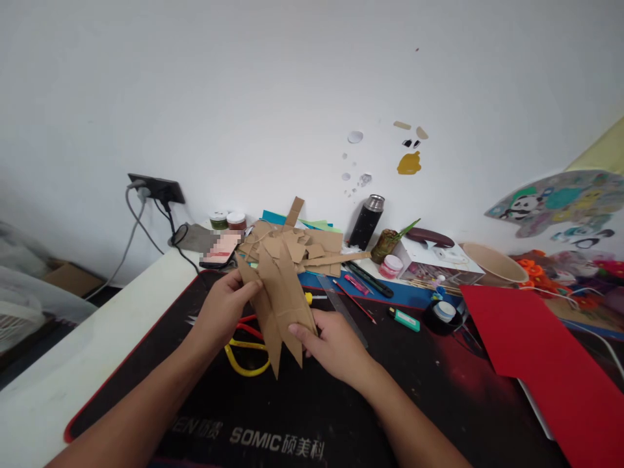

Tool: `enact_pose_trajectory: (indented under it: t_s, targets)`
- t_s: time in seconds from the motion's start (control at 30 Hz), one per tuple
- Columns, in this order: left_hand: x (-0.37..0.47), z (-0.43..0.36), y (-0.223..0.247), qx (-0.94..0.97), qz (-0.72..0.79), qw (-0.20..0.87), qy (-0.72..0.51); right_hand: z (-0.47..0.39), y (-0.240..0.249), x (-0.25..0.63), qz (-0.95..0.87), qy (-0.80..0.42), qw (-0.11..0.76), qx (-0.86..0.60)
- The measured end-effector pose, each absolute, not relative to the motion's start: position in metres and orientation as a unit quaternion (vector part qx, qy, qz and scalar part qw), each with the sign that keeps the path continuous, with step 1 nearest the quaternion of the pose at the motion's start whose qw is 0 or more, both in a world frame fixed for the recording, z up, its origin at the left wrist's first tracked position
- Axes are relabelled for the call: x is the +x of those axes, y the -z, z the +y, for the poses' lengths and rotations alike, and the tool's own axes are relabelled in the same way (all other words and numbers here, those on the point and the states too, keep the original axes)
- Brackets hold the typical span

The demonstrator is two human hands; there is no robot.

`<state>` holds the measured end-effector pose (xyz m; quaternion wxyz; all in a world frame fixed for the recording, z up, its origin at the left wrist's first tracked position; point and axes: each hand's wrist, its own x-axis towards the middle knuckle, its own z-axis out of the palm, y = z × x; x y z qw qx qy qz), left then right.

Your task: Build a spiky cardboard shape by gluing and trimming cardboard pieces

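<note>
Left hand (225, 305): closed in a pinch, thumb over the left edge of the pointed cardboard pieces (280, 292). Right hand (336, 344): likewise closed, thumb on the front face at the near right end, fingers mostly hidden behind. The pieces overlap, held between both hands over the black mat (361, 409), points facing near and far; exact count cannot be told. Just beyond their near left side lies a yellow scissor handle (247, 373), partly covered. To the right on the mat: a dark ruler (347, 317), a red pencil (355, 301) and a turquoise-and-white item (406, 320). Far side: a heap of cardboard scraps (324, 242), with a black flask (365, 224) to its right. Far right: a red sheet (536, 344), overhanging the mat.
</note>
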<state>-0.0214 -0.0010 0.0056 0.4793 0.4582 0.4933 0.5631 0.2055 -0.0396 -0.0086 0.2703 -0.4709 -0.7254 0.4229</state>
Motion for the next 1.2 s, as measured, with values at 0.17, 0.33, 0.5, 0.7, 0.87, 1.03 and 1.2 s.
enact_pose_trajectory:
  t_s: [0.17,0.33,0.5,0.7,0.87,1.03,1.2]
  targets:
    - [-0.022,-0.001,-0.004,0.457,0.493,0.478,-0.565,-0.038,0.01,0.206,-0.723,-0.412,0.266,-0.487]
    - [-0.021,0.0,-0.005,0.444,0.507,0.476,-0.564,-0.041,0.004,0.204,-0.731,-0.421,0.259,-0.471]
    - [-0.015,-0.002,-0.008,0.435,0.498,0.496,-0.562,-0.039,0.009,0.205,-0.708,-0.44,0.276,-0.478]
    - [-0.005,-0.011,-0.004,0.465,0.458,0.546,-0.525,-0.036,0.013,0.203,-0.644,-0.504,0.333,-0.469]
    - [-0.002,-0.017,-0.011,0.496,0.461,0.551,-0.488,-0.037,0.011,0.2,-0.605,-0.544,0.354,-0.462]
    - [-0.003,-0.017,-0.015,0.535,0.484,0.511,-0.467,-0.037,0.011,0.197,-0.585,-0.579,0.358,-0.441]
    - [-0.002,-0.021,-0.014,0.553,0.483,0.505,-0.453,-0.038,0.008,0.197,-0.602,-0.542,0.402,-0.428]
